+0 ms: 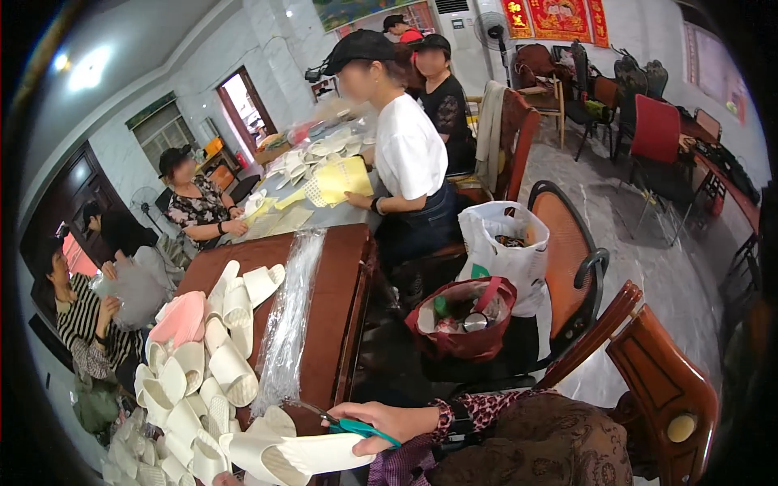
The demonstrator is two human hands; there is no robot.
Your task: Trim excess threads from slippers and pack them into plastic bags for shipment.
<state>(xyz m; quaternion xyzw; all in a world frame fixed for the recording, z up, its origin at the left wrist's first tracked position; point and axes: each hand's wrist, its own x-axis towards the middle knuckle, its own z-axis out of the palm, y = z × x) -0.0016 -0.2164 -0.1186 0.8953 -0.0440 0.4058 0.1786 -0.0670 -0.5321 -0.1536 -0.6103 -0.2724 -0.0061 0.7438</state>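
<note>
White foam-like slippers (300, 452) lie under my right hand (389, 421), a pair pressed sole to sole, their toes pointing toward my left. That hand is closed around teal-handled scissors (356, 428), whose blades reach out leftward over the pair. My left hand (229, 479) barely shows at the bottom edge below the slippers, and I cannot tell whether it grips anything.

Judging by their thin soles and open straps, these slippers weigh almost nothing and bend easily; they would squash under a hard pinch. I would hold them flat across the sole near the heel, where both layers stack, rather than by the flimsy strap.

Just to the left of my hands a loose heap of matching white slippers (203, 381) covers the near end of the brown wooden table (340, 300), with a pink pair (180, 318) on top at the far side. A long strip of clear plastic wrap (290, 316) runs away from my right hand along the tabletop.

Beyond my right hand, on a chair seat, a dark red bag (463, 320) stands open with bottles and a metal lid showing inside. Behind it a white plastic bag (506, 251) sits upright, also open, with dark contents I cannot identify.
</note>
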